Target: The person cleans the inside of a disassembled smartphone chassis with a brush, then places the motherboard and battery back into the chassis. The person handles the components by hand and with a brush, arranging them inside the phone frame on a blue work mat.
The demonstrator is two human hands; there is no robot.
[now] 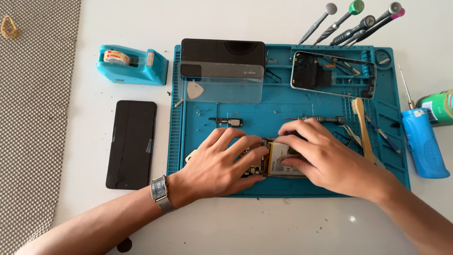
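Observation:
An opened phone (272, 161) lies on the blue repair mat (283, 106), with its battery and circuit board exposed. My left hand (222, 163) rests flat over the phone's left part, fingers pressing on the board side. My right hand (321, 153) covers the right part, fingertips on the pale battery. Both hands hide most of the phone. A watch sits on my left wrist.
On the mat lie a dark phone panel (222, 51), a clear back cover (222, 82) with a white pick, a phone frame (332, 74), a small part (229, 122), a screwdriver (321, 120), a brush and tweezers. Off the mat: a black phone (131, 144), tape dispenser (133, 65), several screwdrivers (351, 23), a blue tool (424, 148).

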